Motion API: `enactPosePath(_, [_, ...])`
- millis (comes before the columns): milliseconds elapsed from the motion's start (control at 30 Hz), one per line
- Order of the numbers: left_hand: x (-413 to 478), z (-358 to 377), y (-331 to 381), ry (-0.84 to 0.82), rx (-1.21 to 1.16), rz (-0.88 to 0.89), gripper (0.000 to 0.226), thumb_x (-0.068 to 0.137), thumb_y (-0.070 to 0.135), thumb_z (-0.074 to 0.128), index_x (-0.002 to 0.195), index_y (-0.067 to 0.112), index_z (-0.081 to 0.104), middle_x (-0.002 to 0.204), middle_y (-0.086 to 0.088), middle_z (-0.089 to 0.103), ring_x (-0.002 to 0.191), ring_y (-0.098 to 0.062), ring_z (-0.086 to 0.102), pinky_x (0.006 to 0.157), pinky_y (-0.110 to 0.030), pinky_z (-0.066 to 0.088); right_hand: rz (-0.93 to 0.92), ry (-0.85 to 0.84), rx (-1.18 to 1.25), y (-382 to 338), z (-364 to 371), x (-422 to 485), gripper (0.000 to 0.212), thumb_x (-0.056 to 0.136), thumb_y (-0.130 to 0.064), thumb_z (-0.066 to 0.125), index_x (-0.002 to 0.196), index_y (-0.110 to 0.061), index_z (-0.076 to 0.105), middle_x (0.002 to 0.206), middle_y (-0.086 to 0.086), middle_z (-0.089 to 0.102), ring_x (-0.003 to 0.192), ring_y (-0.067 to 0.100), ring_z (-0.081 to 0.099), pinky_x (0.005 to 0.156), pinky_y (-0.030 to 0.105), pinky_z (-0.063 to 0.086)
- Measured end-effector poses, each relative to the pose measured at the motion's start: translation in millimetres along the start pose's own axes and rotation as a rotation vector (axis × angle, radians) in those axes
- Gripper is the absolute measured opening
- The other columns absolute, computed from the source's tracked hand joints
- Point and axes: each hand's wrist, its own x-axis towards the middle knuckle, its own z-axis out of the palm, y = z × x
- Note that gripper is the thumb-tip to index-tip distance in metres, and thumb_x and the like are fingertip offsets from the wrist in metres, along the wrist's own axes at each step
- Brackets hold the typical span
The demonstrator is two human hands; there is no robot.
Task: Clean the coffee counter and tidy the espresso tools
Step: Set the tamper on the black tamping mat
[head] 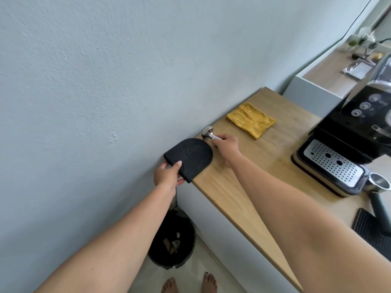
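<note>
A black rubber tamping mat point(190, 156) lies at the wooden counter's point(243, 187) left end, against the wall, with one corner past the edge. My left hand point(168, 174) pinches that overhanging corner, thumb on top. My right hand point(226, 143) grips the handle of a metal tamper point(208, 132), which lies tilted on its side just beyond the mat. A folded yellow cloth point(251, 120) rests farther along the counter.
A black espresso machine point(355, 127) with a perforated drip tray point(332, 164) stands at the right. A portafilter point(378, 183) and a black ribbed mat point(372, 231) lie near the front right. A black waste bin point(172, 240) stands on the floor below the counter's end.
</note>
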Motion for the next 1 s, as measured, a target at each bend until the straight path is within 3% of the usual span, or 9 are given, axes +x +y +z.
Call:
enactPosePath(100, [-2.0,-0.5,-0.9,-0.013,-0.007,-0.011,0.045,0.090,0.011,0.070,0.133,0.007,0.057,0.106,-0.014,0.069,0.073,-0.021,0.067,0.054,-0.033,0.054,0.043,-0.040,0.137,-4.6,-11.9,2.6,0.006,0.082,-0.018,0.072,0.086,-0.020,0.068,0.078,0.004,0.066,0.061,0.013,0.054,0.054,0.025,0.043])
enactPosePath(200, [-7.4,0.2,-6.6,-0.019,-0.028,-0.027,0.045,0.089,0.010,0.071,0.132,0.006,0.059,0.105,-0.014,0.070,0.074,-0.022,0.069,0.056,-0.034,0.055,0.062,-0.062,0.183,-8.6,-27.7,0.6,0.006,0.088,-0.021,0.066,0.091,-0.015,0.067,0.071,0.005,0.067,0.048,0.009,0.050,0.044,0.019,0.040])
enactPosePath(367, [-25.2,4.2,-25.0,-0.033,-0.080,-0.053,0.051,0.088,0.009,0.072,0.136,0.010,0.056,0.107,-0.014,0.072,0.085,-0.028,0.072,0.060,-0.037,0.059,-0.001,0.013,0.139,-10.1,-52.8,-8.7,0.019,0.088,-0.025,0.051,0.077,-0.014,0.062,0.064,0.005,0.058,0.055,0.015,0.041,0.052,0.030,0.032])
enactPosePath(467, [-37.6,7.4,-34.4,-0.031,-0.081,-0.060,0.050,0.088,0.009,0.072,0.136,0.012,0.057,0.103,-0.013,0.072,0.085,-0.027,0.073,0.060,-0.036,0.060,-0.055,0.063,0.044,-9.1,-62.0,-17.4,0.018,0.079,-0.032,0.051,0.072,-0.016,0.055,0.062,0.001,0.051,0.061,0.018,0.039,0.058,0.035,0.031])
enactPosePath(633, [-53.5,12.9,-43.1,-0.026,-0.074,-0.068,0.051,0.088,0.009,0.072,0.136,0.014,0.057,0.100,-0.011,0.072,0.081,-0.025,0.073,0.060,-0.035,0.061,-0.151,0.069,-0.194,-2.9,-66.7,-33.5,0.024,0.068,-0.041,0.052,0.064,-0.018,0.049,0.059,-0.003,0.050,0.054,0.014,0.036,0.054,0.032,0.028])
enactPosePath(833, [-63.2,16.1,-45.7,-0.002,-0.058,-0.067,0.049,0.086,0.009,0.075,0.133,0.014,0.059,0.098,-0.012,0.073,0.077,-0.023,0.074,0.052,-0.030,0.059,-0.293,-0.015,-0.369,4.3,-50.9,-46.5,0.028,0.074,-0.037,0.059,0.059,-0.021,0.042,0.054,-0.004,0.039,0.054,0.014,0.035,0.054,0.035,0.027])
enactPosePath(1000, [-61.1,16.0,-44.3,0.015,-0.026,-0.075,0.053,0.084,0.011,0.078,0.132,0.013,0.056,0.099,-0.013,0.073,0.081,-0.026,0.074,0.059,-0.035,0.061,-0.443,-0.054,-0.648,4.6,-35.9,-56.1,0.034,0.080,-0.046,0.055,0.063,-0.018,0.047,0.056,-0.005,0.044,0.050,0.013,0.038,0.048,0.031,0.030])
